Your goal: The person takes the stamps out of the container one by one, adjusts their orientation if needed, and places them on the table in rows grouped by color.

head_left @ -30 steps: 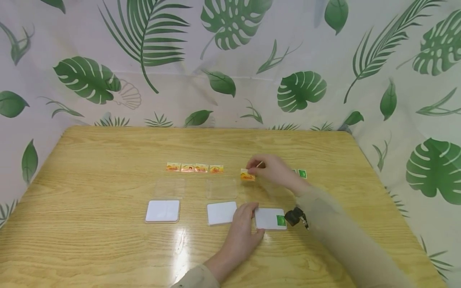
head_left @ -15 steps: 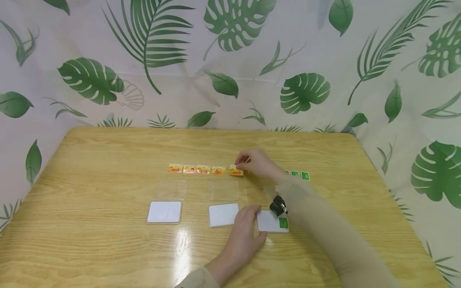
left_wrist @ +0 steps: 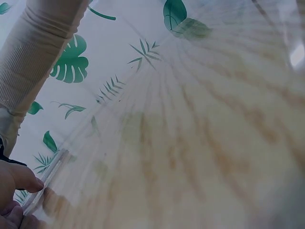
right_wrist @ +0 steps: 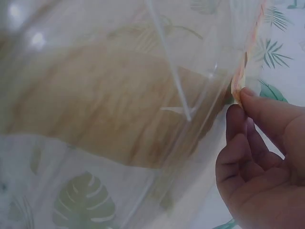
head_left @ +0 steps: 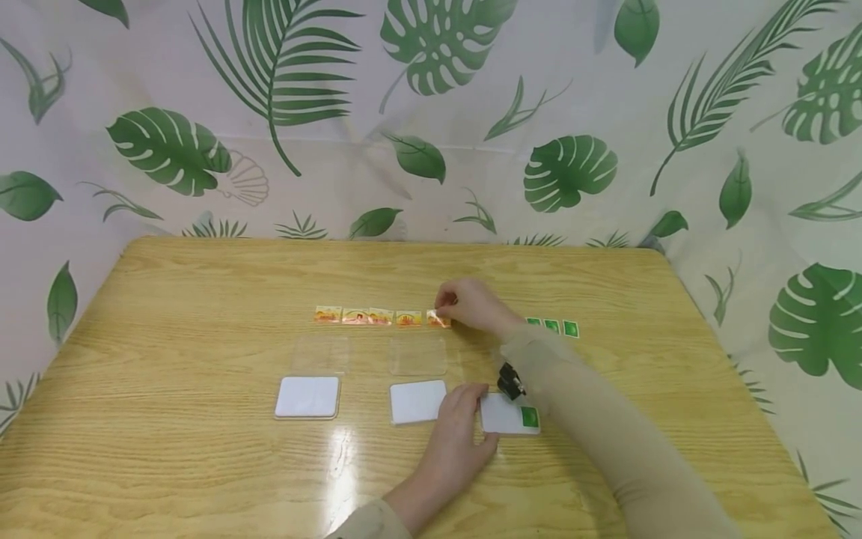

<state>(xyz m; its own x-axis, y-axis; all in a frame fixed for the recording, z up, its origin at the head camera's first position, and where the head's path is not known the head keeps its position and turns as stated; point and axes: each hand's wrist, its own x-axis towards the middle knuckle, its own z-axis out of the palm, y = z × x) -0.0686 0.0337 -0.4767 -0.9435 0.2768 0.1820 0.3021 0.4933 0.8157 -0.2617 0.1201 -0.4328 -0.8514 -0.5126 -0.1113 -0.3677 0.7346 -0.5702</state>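
My right hand (head_left: pixel 474 305) pinches a small orange-and-yellow picture sticker (head_left: pixel 436 320) between thumb and fingertips, at the right end of a row of similar stickers (head_left: pixel 355 316). In the right wrist view the pinched sticker (right_wrist: pixel 239 78) shows edge-on. My left hand (head_left: pixel 454 430) holds a white rounded case (head_left: pixel 497 414) by its left end, fingers on the far side and thumb on the near side. A small green sticker (head_left: pixel 530 417) lies at that case's right end. Thumb and fingers close around the case's pale edge (left_wrist: pixel 47 179) in the left wrist view.
Two more white cases (head_left: pixel 307 397) lie to the left, one close beside my left hand. Clear flat covers (head_left: pixel 417 355) lie behind them. Several green stickers (head_left: pixel 552 326) form a row at the back right, partly behind my right arm. A leaf-patterned cloth (head_left: pixel 458 172) hangs behind the table.
My right hand has moved left with the orange sticker, bringing it to the right end of the sticker row and lower toward the table. My left hand stays on the white case.
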